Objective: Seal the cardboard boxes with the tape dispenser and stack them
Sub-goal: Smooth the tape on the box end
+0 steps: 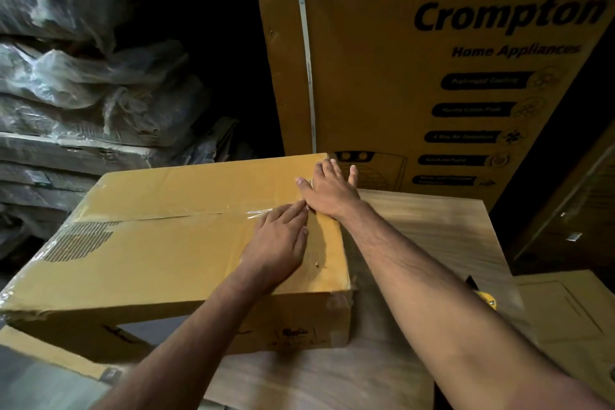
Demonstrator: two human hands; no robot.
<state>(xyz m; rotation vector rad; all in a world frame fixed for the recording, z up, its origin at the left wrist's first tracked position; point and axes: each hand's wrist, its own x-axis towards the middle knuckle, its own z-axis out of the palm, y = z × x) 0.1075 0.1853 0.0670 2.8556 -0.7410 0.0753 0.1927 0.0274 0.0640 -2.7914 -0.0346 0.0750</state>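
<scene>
We see a wood-grain counter [349,373], smooth and matte, carrying a rectangular cardboard box [173,263] toward 9 o'clock; bare counter stays free at 3 o'clock of it. A yellow object [486,299], only partly visible, peeks past the right forearm. The box's top flaps meet along a seam under glossy clear tape [213,215], and a torn patch bares the corrugation at 9 o'clock. Our left hand [279,243] presses flat, grip open, on the tape near the box's right edge. Our right hand [327,191] lies spread, grip open, over the far right corner. At 12 o'clock a tall strapped printed carton [382,83] stands close; plastic-wrapped bundles [83,86] pile at 10 o'clock.
</scene>
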